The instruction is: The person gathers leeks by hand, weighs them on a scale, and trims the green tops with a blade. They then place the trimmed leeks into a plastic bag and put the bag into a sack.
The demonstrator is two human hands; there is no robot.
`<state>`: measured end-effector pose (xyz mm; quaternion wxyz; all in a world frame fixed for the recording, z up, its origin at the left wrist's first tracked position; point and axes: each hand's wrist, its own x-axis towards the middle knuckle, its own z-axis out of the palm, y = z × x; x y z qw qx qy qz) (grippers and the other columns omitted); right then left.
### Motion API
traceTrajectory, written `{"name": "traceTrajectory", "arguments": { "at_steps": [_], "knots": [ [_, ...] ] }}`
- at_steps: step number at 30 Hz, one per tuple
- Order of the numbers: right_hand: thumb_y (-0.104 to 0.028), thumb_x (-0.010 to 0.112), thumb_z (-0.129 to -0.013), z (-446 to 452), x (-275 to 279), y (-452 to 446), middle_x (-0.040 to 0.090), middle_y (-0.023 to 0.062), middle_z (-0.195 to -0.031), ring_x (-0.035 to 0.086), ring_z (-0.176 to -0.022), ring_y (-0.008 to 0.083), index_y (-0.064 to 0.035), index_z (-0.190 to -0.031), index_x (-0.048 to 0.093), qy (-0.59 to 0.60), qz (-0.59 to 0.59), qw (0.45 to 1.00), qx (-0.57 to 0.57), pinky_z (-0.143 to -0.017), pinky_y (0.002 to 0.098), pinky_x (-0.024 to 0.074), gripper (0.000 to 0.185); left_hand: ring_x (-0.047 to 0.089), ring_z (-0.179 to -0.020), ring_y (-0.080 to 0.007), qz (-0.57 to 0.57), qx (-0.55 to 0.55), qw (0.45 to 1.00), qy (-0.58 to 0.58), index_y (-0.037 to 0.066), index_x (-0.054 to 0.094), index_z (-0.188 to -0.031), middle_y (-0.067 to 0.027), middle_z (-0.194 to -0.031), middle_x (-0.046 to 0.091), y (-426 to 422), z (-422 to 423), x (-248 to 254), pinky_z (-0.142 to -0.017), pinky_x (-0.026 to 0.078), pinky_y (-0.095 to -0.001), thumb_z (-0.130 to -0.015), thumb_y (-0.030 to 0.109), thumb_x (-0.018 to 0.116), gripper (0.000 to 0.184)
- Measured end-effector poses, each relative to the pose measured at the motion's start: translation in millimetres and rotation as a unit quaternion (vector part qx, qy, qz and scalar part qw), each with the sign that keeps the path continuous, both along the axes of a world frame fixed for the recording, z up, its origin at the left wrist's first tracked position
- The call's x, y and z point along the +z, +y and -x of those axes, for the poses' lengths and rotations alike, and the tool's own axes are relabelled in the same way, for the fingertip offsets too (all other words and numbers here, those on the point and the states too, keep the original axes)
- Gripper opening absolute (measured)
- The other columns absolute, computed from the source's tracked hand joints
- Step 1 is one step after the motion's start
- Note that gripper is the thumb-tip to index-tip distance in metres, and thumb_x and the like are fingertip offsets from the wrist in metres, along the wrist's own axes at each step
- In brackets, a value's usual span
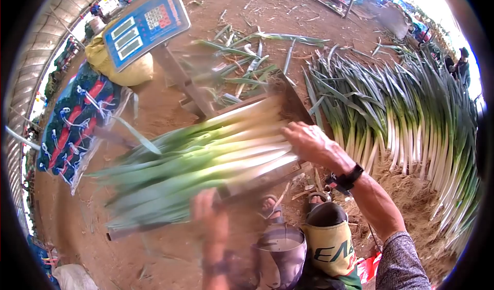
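A layer of long green onions (206, 159) lies across a low metal platform, white ends to the right and green leaves to the left. My right hand (311, 142) is at the white ends, its fingers curled; what they hold, if anything, is hidden. A dark watch is on that wrist. Below the near edge of the leaves, my left hand (208, 210) is smeared by motion, and its fingers cannot be made out. A blue scale display (146, 28) with buttons and three windows stands on a post behind the platform.
Many more green onions (406, 115) lie in a long row on the soil at right. Loose leaves (247, 64) litter the ground behind the platform. At left are a yellow sack (118, 64) and a blue and red patterned bundle (77, 125). A person (462, 66) is at far right.
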<state>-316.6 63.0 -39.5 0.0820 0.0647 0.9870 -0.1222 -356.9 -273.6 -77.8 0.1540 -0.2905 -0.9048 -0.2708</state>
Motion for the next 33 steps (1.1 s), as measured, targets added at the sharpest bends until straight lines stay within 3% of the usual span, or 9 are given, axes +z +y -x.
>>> {"name": "traceTrajectory", "arguments": {
  "at_steps": [2, 6, 10, 12, 19, 24, 27, 30, 33],
  "knots": [
    [-0.001, 0.057, -0.089, -6.9, 6.3, 15.1, 0.065, 0.0202, -0.095, 0.066, -0.091, 0.0367, 0.0033, -0.112, 0.063, 0.047, 0.034, 0.998, -0.008, -0.076, 0.0448, 0.0568, 0.024, 0.058, -0.116, -0.0336, 0.078, -0.038, 0.996, 0.025, 0.004, 0.068, -0.118, -0.0152, -0.122, 0.063, 4.7, 10.0, 17.9, -0.101, 0.041, -0.0488, -0.095, 0.032, 0.069, 0.036],
    [-0.002, 0.059, -0.088, -13.2, -3.8, 10.5, 0.065, 0.0183, -0.092, 0.066, -0.087, 0.0358, 0.0039, -0.105, 0.063, 0.128, 0.013, 0.991, 0.035, -0.073, 0.0449, 0.0561, 0.019, 0.052, -0.128, -0.0323, 0.168, -0.113, 0.977, 0.064, 0.004, 0.065, -0.125, -0.0137, -0.129, 0.061, 10.5, 34.1, 21.7, -0.111, 0.030, -0.0553, -0.093, 0.040, 0.067, 0.048],
    [-0.008, 0.064, -0.082, -16.4, -27.7, -8.1, 0.062, 0.0156, -0.091, 0.065, -0.088, 0.0318, -0.0014, -0.096, 0.064, 0.146, -0.039, 0.987, 0.055, -0.071, 0.0425, 0.0545, 0.015, 0.053, -0.128, -0.0310, 0.215, -0.120, 0.964, 0.096, 0.004, 0.063, -0.128, -0.0138, -0.130, 0.061, 5.1, 56.0, 8.8, -0.110, 0.031, -0.0557, -0.090, 0.035, 0.070, 0.049],
    [-0.008, 0.062, -0.086, -17.9, -29.5, -17.3, 0.061, 0.0164, -0.093, 0.066, -0.083, 0.0316, -0.0014, -0.096, 0.064, 0.144, -0.013, 0.987, 0.068, -0.068, 0.0436, 0.0544, 0.012, 0.054, -0.125, -0.0305, 0.221, -0.119, 0.962, 0.105, 0.004, 0.063, -0.128, -0.0133, -0.128, 0.062, 4.8, 61.3, 12.4, -0.108, 0.034, -0.0532, -0.088, 0.030, 0.071, 0.048],
    [-0.005, 0.060, -0.086, 1.8, -64.3, -25.4, 0.063, 0.0175, -0.089, 0.066, -0.079, 0.0338, 0.0007, -0.095, 0.064, 0.168, -0.005, 0.984, 0.055, -0.067, 0.0452, 0.0544, 0.011, 0.055, -0.098, -0.0292, 0.177, -0.138, 0.974, 0.024, 0.011, 0.071, -0.109, -0.0077, -0.101, 0.062, 12.8, 80.4, 2.7, -0.087, 0.040, -0.0457, -0.088, 0.023, 0.070, 0.025],
    [-0.001, 0.058, -0.085, 18.1, -97.9, -19.6, 0.062, 0.0191, -0.091, 0.065, -0.083, 0.0371, -0.0004, -0.097, 0.063, 0.214, 0.047, 0.975, 0.016, -0.073, 0.0461, 0.0545, 0.013, 0.055, -0.098, -0.0287, 0.168, -0.126, 0.977, 0.023, 0.011, 0.071, -0.108, -0.0068, -0.099, 0.060, 12.6, 80.6, -10.9, -0.086, 0.040, -0.0445, -0.087, 0.025, 0.072, 0.025],
    [0.000, 0.057, -0.085, 17.1, -101.8, -28.9, 0.062, 0.0233, -0.099, 0.064, -0.088, 0.0399, 0.0000, -0.098, 0.063, 0.242, 0.014, 0.970, -0.003, -0.077, 0.0495, 0.0540, 0.014, 0.056, -0.100, -0.0287, 0.157, -0.119, 0.980, -0.005, 0.010, 0.072, -0.107, -0.0073, -0.101, 0.061, 10.8, 83.6, -9.7, -0.087, 0.040, -0.0452, -0.086, 0.025, 0.073, 0.025],
    [0.002, 0.056, -0.083, 14.7, -76.8, -34.4, 0.060, 0.0265, -0.106, 0.063, -0.093, 0.0419, 0.0029, -0.097, 0.062, 0.159, 0.031, 0.987, -0.009, -0.080, 0.0528, 0.0534, 0.015, 0.056, -0.107, -0.0292, 0.106, -0.087, 0.990, -0.017, 0.011, 0.071, -0.113, -0.0084, -0.109, 0.063, 17.3, 83.4, -9.4, -0.093, 0.040, -0.0480, -0.087, 0.023, 0.073, 0.029],
    [-0.007, 0.061, -0.088, 14.4, -80.1, -34.2, 0.057, 0.0246, -0.109, 0.058, -0.106, 0.0435, 0.0050, -0.100, 0.059, 0.117, 0.008, 0.993, -0.007, -0.077, 0.0526, 0.0582, 0.017, 0.057, -0.114, -0.0298, 0.132, -0.086, 0.980, 0.122, 0.010, 0.067, -0.124, -0.0103, -0.119, 0.064, 37.7, 98.3, 1.5, -0.099, 0.040, -0.0493, -0.090, 0.023, 0.070, 0.037]
  ]
}}
